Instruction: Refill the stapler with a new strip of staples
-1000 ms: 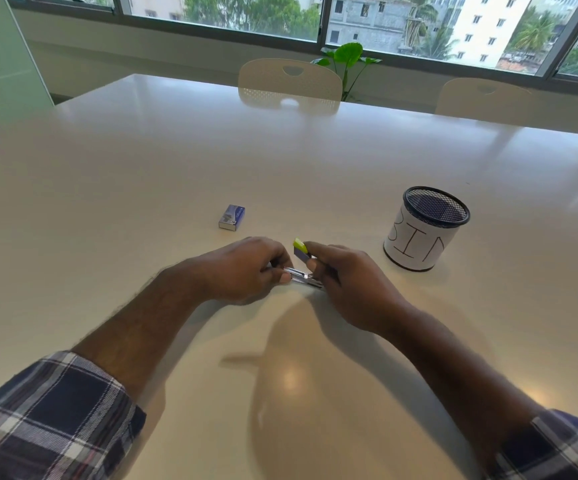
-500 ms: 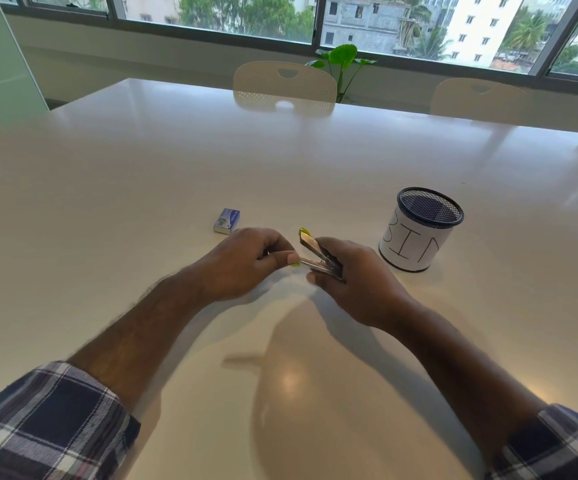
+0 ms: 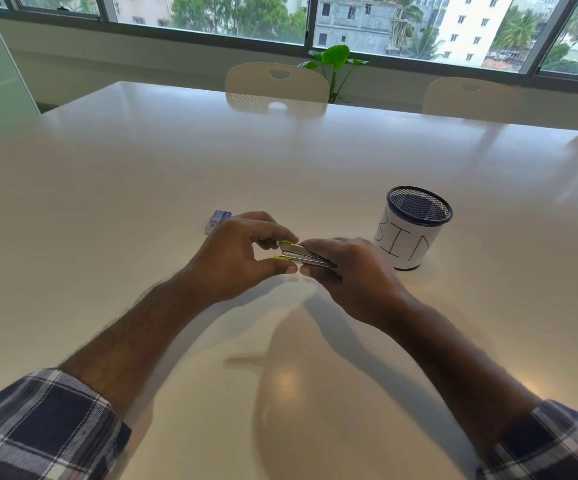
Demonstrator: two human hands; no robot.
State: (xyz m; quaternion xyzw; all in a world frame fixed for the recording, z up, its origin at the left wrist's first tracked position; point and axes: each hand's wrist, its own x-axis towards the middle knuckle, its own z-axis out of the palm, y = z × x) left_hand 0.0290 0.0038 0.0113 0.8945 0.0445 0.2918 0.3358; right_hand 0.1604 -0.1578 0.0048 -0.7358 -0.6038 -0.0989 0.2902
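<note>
Just the one camera, strapped to my head and pointed forward and down, so my left hand (image 3: 242,251) and right hand (image 3: 348,275) land close in, about mid-frame. It's wide-angle, so it takes in both sleeves at the bottom corners, the white table (image 3: 176,161) stretching away, and the chairs (image 3: 277,85) and windows (image 3: 239,15) on the far side. No second view to overlap with.

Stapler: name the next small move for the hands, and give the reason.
Probably pinch the yellow-green tip and draw the tray out further. The right hand grips the stapler at its rear, the left hand fingers sit at its front, and the staple box lies shut, untouched, behind the left hand.
</note>
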